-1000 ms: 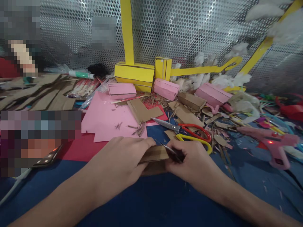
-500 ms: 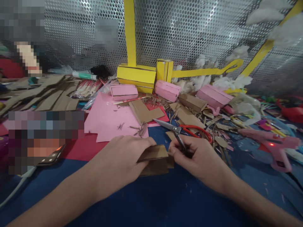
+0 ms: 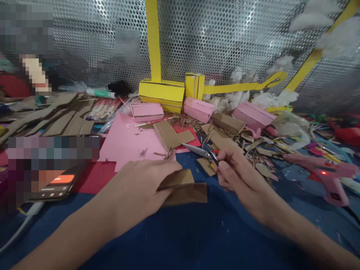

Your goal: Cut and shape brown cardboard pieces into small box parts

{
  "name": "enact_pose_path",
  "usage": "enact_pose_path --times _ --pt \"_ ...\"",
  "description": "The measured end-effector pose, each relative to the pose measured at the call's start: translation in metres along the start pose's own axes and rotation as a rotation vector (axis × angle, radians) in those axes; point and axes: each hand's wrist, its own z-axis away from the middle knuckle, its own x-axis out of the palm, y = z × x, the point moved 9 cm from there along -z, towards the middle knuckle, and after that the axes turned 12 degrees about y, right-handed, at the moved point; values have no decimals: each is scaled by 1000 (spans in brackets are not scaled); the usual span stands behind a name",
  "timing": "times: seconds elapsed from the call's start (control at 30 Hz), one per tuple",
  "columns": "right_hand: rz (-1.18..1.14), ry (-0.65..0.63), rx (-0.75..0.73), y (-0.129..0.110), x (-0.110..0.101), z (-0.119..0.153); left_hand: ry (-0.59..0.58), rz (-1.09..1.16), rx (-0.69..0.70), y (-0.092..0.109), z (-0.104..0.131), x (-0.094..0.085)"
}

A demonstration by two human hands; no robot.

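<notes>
My left hand (image 3: 146, 183) is closed around a folded piece of brown cardboard (image 3: 185, 193), thumb below and fingers over its upper flap. The flap stands raised above the lower layer, which reaches right beyond it. My right hand (image 3: 239, 170) is apart from the cardboard, its fingers pinched on a slim dark tool (image 3: 213, 157) with a shiny metal part; its kind is unclear. Scissors (image 3: 195, 150) lie right behind it, blades pointing left, their red handles mostly hidden by my hand. A small cardboard scrap (image 3: 206, 167) lies beside my right fingertips.
Beyond are pink paper (image 3: 132, 140), an L-shaped cardboard piece (image 3: 168, 135), pink boxes (image 3: 147, 111) and a yellow box (image 3: 161, 92) against a perforated metal panel (image 3: 180, 41). A pink glue gun (image 3: 326, 172) with a lit red light lies right; a phone (image 3: 62, 185) lies left.
My right hand has let go of the cardboard's edge and moved up and right, tool still in it, now covering the scissors' handles. My left hand stays on the cardboard, which has turned slightly.
</notes>
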Motion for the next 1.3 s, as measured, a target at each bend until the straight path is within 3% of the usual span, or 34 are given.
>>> enact_pose_path --times 0.13,0.23,0.37,0.5,0.6,0.9,1.3 --pt "-34 -65 6 3 -12 0 76 -81 41 -9 0 -12" --pt "124 -209 3 1 -11 2 74 -151 9 -20 1 -16" --pt "323 -355 -188 -12 2 9 35 -222 1 -26 0 -12" --pt "358 -280 -392 -23 13 13 -83 -160 31 -25 -1 8" --pt "359 -238 -493 -28 19 17 -106 -123 21 -26 -1 15" --pt "379 -313 -583 -27 31 22 -138 -80 35 -23 4 17" --pt "444 -298 -694 -33 31 23 -159 -91 18 -25 0 19"
